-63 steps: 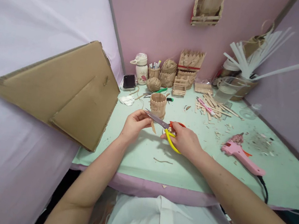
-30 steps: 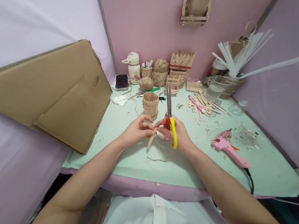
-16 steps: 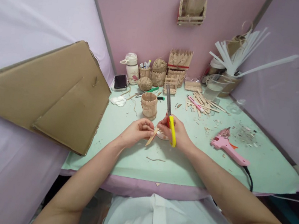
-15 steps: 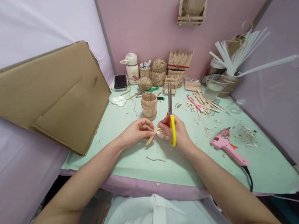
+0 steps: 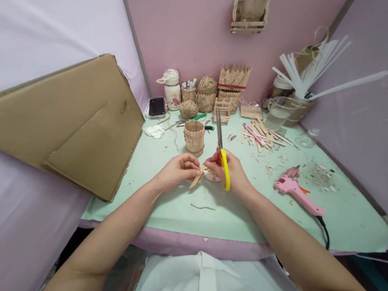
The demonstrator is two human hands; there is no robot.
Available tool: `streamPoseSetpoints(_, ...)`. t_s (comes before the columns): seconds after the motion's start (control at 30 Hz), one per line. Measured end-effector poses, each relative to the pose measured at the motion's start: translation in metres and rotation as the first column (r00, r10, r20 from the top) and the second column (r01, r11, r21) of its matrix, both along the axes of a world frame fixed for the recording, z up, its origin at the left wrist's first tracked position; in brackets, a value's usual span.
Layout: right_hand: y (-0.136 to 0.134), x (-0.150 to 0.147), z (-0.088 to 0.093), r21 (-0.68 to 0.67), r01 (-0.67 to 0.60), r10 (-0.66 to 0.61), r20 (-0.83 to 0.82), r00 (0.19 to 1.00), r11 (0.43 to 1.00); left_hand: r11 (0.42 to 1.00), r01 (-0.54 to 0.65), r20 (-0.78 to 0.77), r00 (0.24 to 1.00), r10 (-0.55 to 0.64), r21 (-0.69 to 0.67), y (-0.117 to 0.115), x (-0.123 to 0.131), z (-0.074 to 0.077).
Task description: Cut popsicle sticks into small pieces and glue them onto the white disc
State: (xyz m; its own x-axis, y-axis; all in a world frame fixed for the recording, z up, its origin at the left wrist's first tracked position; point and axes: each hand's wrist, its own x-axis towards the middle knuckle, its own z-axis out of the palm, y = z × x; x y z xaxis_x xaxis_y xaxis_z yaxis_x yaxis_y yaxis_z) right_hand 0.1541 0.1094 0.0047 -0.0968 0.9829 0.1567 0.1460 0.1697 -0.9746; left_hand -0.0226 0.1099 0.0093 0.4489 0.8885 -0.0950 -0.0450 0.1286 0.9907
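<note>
Between the fingertips of my left hand (image 5: 181, 169) is a flat wooden craft stick (image 5: 195, 179), slanting down toward me. My right hand (image 5: 229, 171) is closed around a pair of scissors (image 5: 226, 170) with yellow and red handles, the blades pointing up and away. Its thumb and fingertips also meet the upper end of the stick. Under the right hand, a small round whitish piece (image 5: 212, 176) is partly hidden. A stick-covered cup (image 5: 194, 138) stands upright just beyond my hands.
A pink glue gun (image 5: 300, 190) lies at the right, its cord trailing off the front edge. Loose sticks (image 5: 266, 135) and a pink cutter (image 5: 254, 134) are behind. A large cardboard sheet (image 5: 71, 120) leans at the left. Twine balls (image 5: 188, 109) and a bottle (image 5: 171, 89) line the back.
Almost nothing differs. Both hands keep their places with the stick and scissors, and the whole view has shifted by only a few pixels.
</note>
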Motion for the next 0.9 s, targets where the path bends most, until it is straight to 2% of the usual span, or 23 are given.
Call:
streamPoseSetpoints(0.47,-0.0031,-0.0026,0.0023,-0.031,-0.098,0.098,-0.011,0.995,0.995,0.999,-0.003,0.052,0.999,0.006,-0.054,0.0014,-0.0013,-0.0024)
streamPoseSetpoints(0.57,-0.0036,-0.0014,0.0057,-0.02,-0.112,0.112,-0.016,0.994,0.994,0.98,0.087,0.073,0.994,-0.075,-0.18,0.0007,-0.0048,0.0006)
streamPoseSetpoints(0.7,-0.0037,0.0013,0.0092,-0.003,-0.15,0.15,-0.003,0.989,0.989,0.91,0.263,0.102,0.965,-0.242,-0.32,0.0013,-0.0096,0.0017)
streamPoseSetpoints(0.77,-0.0038,0.0019,0.0088,0.001,-0.148,0.148,0.01,0.989,0.989,0.921,0.236,0.094,0.971,-0.218,-0.309,0.0019,-0.0097,0.0009)
streamPoseSetpoints(0.9,-0.0045,0.0034,0.0073,-0.006,-0.1,0.101,0.059,0.993,0.995,0.984,0.035,0.061,0.998,-0.025,-0.176,0.002,-0.0056,-0.0002)
